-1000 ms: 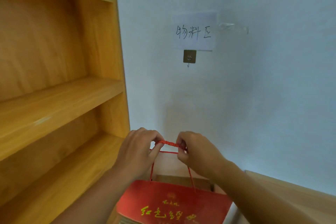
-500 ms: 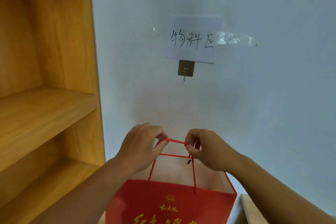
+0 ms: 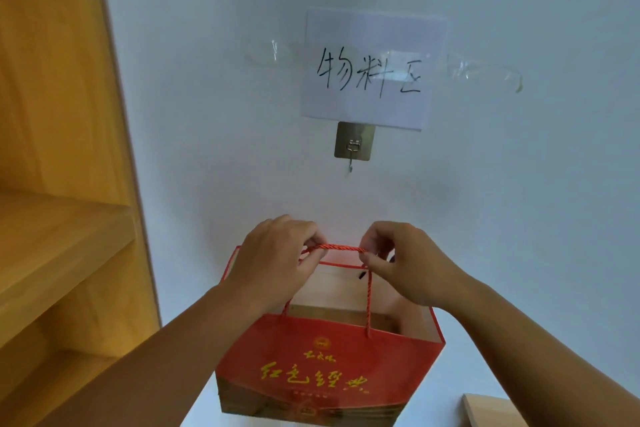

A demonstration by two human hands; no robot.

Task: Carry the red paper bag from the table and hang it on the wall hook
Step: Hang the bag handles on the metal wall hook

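Head view: the red paper bag (image 3: 329, 367) hung in the air in front of the white wall (image 3: 519, 218), held up by its cord, directly below the wall hook (image 3: 353, 149) and not yet on it.
Bag: an open-topped paper carrier with gold characters on its red front; its mouth stood open and square, and nothing inside could be made out.
Handles: the red twisted cord (image 3: 341, 247) was drawn into a short, taut, level span between the two hands; a second strand ran down to the bag's near panel.
Left hand (image 3: 277, 260): its grip was pressed together on the left end of the cord, thumb against fingertips.
Right hand (image 3: 398, 263): its grip pinched the right end of the cord in the same way.
Handling: the bag looked light, since two fingertip pinches carried it without the panels sagging; the paper seemed stiff but easy to crease or tear at the cord holes, so the cord was the sound place to hold it, not the rim.
Hook: a small metal prong on a square adhesive plate, just under the paper sign (image 3: 370, 69) with handwritten characters, well above the cord.
Next move, as judged: the span between the hands would need lifting above the prong and lowering behind its tip; a slack cord could miss so thin a hook.
Surroundings: a wooden shelf unit (image 3: 62, 218) stood left of the bag, and a pale tabletop corner (image 3: 491, 409) showed at lower right.
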